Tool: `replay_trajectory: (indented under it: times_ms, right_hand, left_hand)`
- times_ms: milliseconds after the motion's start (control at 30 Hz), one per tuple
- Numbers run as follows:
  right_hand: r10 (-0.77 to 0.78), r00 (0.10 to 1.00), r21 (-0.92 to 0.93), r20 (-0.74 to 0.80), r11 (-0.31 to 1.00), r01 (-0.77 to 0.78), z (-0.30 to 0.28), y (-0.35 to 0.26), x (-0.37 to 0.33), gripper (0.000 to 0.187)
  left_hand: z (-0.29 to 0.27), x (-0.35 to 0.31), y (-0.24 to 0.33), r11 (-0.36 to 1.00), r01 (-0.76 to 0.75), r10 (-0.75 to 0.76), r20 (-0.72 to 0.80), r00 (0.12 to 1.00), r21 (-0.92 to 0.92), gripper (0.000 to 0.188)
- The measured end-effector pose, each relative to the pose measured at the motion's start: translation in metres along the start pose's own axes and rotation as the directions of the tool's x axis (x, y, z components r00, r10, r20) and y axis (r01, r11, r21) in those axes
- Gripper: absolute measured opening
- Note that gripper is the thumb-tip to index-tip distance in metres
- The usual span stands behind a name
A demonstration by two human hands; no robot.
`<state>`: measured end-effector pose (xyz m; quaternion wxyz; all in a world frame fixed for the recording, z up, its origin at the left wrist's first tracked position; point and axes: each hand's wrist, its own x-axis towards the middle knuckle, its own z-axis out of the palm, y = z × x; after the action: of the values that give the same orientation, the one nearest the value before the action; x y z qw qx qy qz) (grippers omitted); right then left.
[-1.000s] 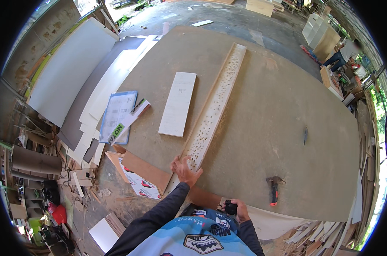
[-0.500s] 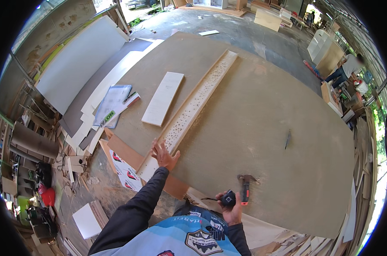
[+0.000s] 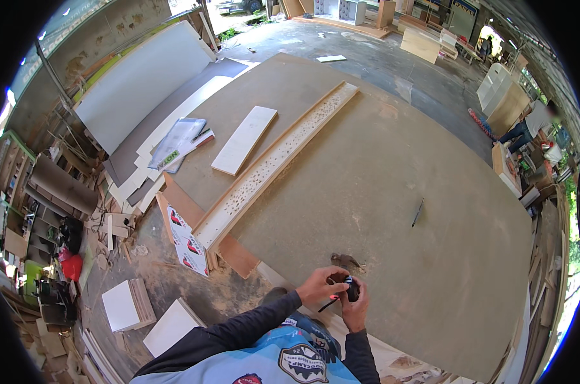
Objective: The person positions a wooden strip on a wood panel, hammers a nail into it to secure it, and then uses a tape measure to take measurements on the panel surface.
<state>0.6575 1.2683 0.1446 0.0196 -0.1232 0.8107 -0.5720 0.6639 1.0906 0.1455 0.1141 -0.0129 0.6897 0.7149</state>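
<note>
My right hand [image 3: 355,312] grips a black tape measure [image 3: 352,292] over the near edge of the big brown table [image 3: 379,173]. My left hand [image 3: 317,288] closes on the same tape measure from the left side, its fingertips against the case. A dark strap dangles under the two hands. Just beyond them lies a hammer [image 3: 346,260], its head showing and its handle mostly hidden by my hands. A long narrow white board [image 3: 274,160], speckled with many holes or chips and edged by raised strips, runs diagonally across the table to the left.
A white plank [image 3: 245,139] lies left of the long board, and a pen [image 3: 418,212] to the right. Plastic sleeves [image 3: 178,142] sit at the table's left edge. White board stacks [image 3: 128,306] stand on the floor. A person [image 3: 526,125] is at the far right.
My left hand has left the long board and come to the tape measure in my right hand. The view has shifted slightly, and the hammer's handle is now covered.
</note>
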Motion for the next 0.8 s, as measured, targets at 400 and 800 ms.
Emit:
replay_trajectory:
  times_ms: [400,800]
  right_hand:
    - [-0.159,0.982,-0.339,0.102,0.923,0.184,-0.037,0.02,0.033,0.048]
    - [-0.082,0.995,-0.688,-0.064,0.726,0.015,-0.205,0.121,0.051,0.047]
  left_hand:
    - [-0.044,0.046,-0.023,0.891,-0.058,0.039,-0.051,0.998,-0.45,0.021]
    - [-0.244,0.099,0.014,0.866,-0.246,-0.054,-0.569,0.821,-0.436,0.037]
